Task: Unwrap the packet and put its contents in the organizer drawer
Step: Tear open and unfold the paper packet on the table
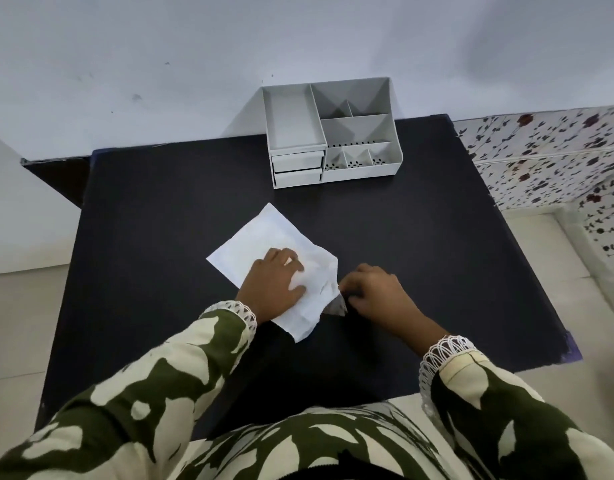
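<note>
A white paper packet (264, 237) lies flat near the middle of the black table (437, 237), its near end crumpled. My left hand (272, 282) presses down on that crumpled end, fingers spread over the paper. My right hand (374, 289) pinches a small clear plastic piece (335, 306) that pokes out at the packet's right edge. A white organizer (329, 133) stands at the table's far edge against the wall, with open top compartments and two shut drawers (297, 169) at its front left. What is inside the packet is hidden.
A pale wall runs behind the table. A flower-patterned cloth (558, 161) lies to the right, off the table. The floor shows at the left and right. My patterned sleeves fill the near part of the view.
</note>
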